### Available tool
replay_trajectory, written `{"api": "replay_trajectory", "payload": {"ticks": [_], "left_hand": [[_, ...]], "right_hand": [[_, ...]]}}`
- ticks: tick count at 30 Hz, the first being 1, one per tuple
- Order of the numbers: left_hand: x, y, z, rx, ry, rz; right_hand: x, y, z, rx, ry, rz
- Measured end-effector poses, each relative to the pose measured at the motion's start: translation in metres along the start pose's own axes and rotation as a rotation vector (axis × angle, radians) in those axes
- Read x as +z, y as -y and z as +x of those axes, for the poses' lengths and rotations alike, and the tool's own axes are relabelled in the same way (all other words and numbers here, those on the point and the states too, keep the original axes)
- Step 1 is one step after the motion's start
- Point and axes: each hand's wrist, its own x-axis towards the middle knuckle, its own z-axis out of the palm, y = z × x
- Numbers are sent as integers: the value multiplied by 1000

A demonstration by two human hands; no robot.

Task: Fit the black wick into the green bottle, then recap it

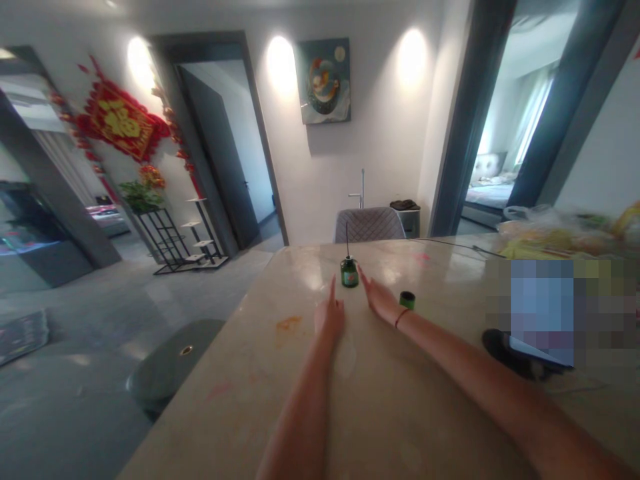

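A small dark green bottle point(349, 275) with a pale label stands upright on the table, and a thin dark stick point(347, 240) rises from its top. To its near left is my left hand point(330, 315), index finger stretched forward and the other fingers curled, holding nothing that I can see. My right hand point(379, 296) lies to its near right, with the index finger pointing up along the bottle's side. Whether that fingertip touches the bottle I cannot tell. Just beyond my right wrist stands a short green cylinder point(407, 300) with a dark open top, partly hidden by the wrist.
The pale table point(280, 427) carries orange and pink stains. At right are a dark round stand point(500, 350) with a blurred-out screen and some plastic bags point(545, 230). A quilted chair point(370, 224) stands at the far edge, a green stool point(170, 360) at left.
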Motion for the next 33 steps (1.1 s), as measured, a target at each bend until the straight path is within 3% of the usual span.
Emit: {"api": "replay_trajectory", "payload": {"ticks": [4, 10, 14, 19, 23, 27, 33], "left_hand": [[5, -1, -2, 159, 32, 215], [2, -5, -2, 146, 50, 249], [-1, -5, -2, 71, 38, 208], [1, -2, -1, 9, -18, 229], [4, 2, 1, 25, -20, 235], [4, 6, 2, 34, -47, 220], [1, 7, 1, 51, -38, 218]], "right_hand": [[-12, -4, -24, -20, 102, -275], [-18, -18, -29, -101, 157, -337], [-22, -20, -12, -162, 61, -184], [-24, -14, 39, 26, -125, 133], [-19, -11, 84, 122, -150, 521], [-11, -11, 109, 84, -129, 617], [-6, -10, 115, 128, -201, 648]]}}
